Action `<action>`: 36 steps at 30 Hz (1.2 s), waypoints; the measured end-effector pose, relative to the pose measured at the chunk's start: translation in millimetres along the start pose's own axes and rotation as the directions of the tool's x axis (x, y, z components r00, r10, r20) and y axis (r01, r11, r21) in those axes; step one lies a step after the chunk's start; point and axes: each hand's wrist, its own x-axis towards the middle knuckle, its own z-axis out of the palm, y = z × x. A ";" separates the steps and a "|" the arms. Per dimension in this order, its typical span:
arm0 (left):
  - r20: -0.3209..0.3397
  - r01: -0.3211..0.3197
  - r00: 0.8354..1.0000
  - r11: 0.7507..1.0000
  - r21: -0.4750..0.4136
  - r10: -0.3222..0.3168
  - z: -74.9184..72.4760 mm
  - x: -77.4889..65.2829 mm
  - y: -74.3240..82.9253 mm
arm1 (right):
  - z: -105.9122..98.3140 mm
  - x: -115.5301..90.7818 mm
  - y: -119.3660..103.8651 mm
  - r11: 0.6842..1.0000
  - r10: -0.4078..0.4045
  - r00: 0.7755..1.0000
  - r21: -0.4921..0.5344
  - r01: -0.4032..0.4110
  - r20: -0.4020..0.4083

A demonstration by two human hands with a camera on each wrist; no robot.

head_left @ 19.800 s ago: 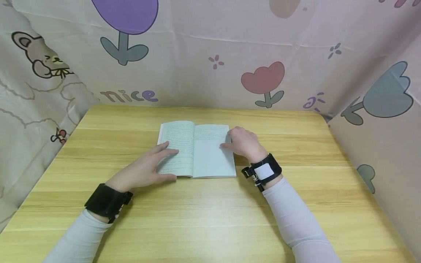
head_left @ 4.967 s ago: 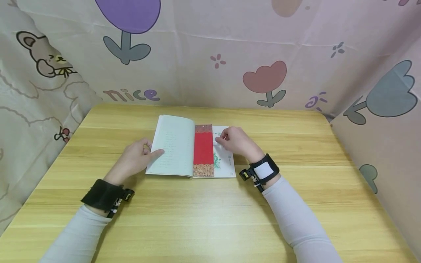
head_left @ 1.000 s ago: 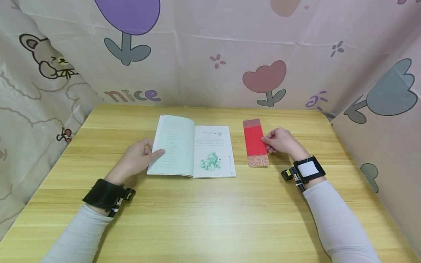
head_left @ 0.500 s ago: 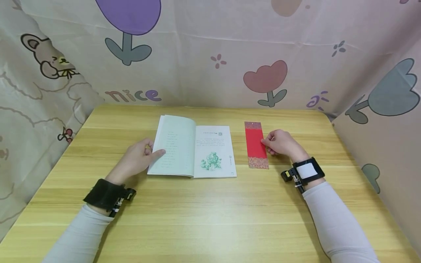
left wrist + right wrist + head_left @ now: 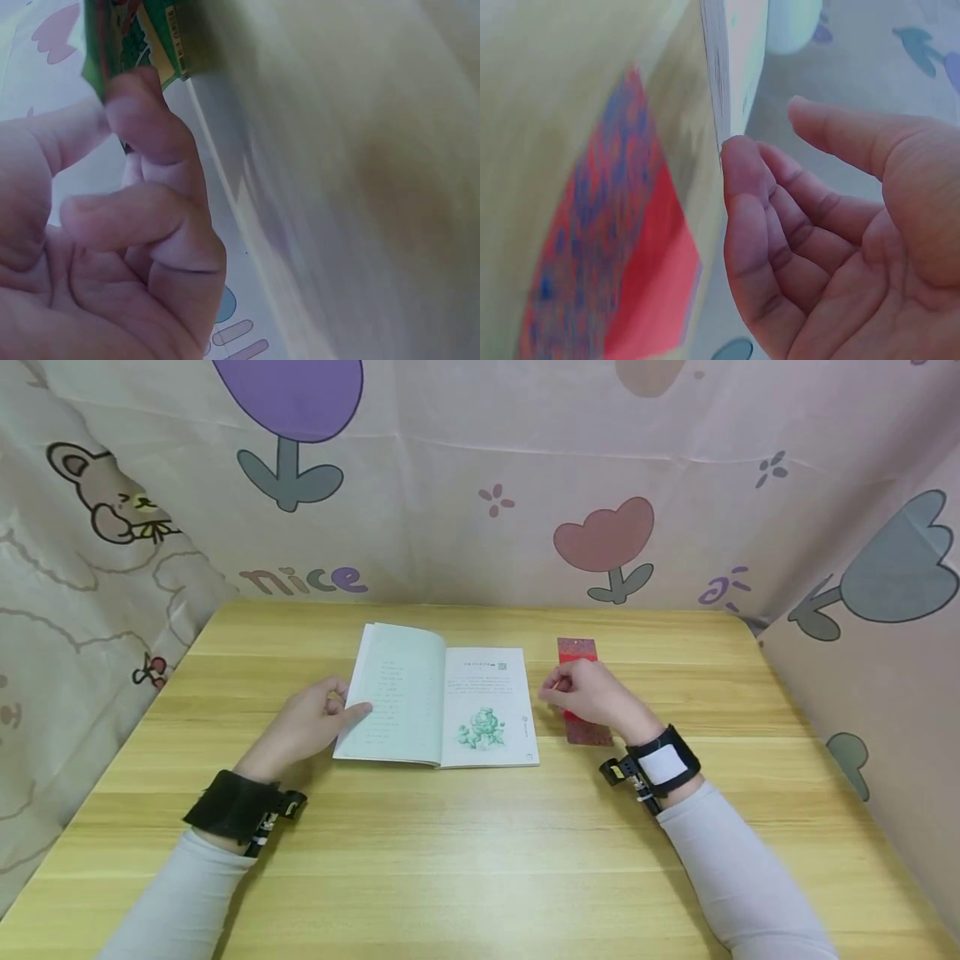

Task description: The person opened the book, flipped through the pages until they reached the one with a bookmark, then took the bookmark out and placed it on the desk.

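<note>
An open book (image 5: 483, 681) lies on the table, its right page showing a green flower drawing. My left hand (image 5: 303, 727) pinches the left pages at their outer edge, thumb on top and fingers beneath. In the left wrist view, the green printed cover (image 5: 139, 37) is between thumb and finger. To the right of the book, a red bookmark (image 5: 577, 648) with patterned ends lies flat. My right hand (image 5: 592, 693) is above it and hides its middle. In the right wrist view that hand (image 5: 832, 232) holds nothing; its thumb stands apart from loosely bent fingers, near the book's edge.
The light wooden table (image 5: 450, 852) fills the lower part of the head view. A patterned cloth (image 5: 450, 543) hangs along its back and both sides.
The bookmark, earlier on the right page, was moved onto the table at the right. My right hand has let go of it and shifted left toward the book. The left hand keeps its grip.
</note>
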 end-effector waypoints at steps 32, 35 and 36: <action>-0.063 -0.082 0.995 0.995 -0.055 0.079 -23.3 8.2 64.7 | 29.5 6.3 -19.3 0.998 -0.060 0.998 -0.013 0.060 0.027; -0.056 -0.116 0.992 0.990 -0.080 0.112 -17.7 12.3 79.0 | 29.0 7.3 -18.5 0.998 -0.062 0.998 -0.019 0.062 0.031; -0.055 -0.126 0.991 0.988 -0.085 0.122 -15.7 13.4 83.5 | 28.9 7.5 -18.3 0.998 -0.062 0.998 -0.019 0.062 0.034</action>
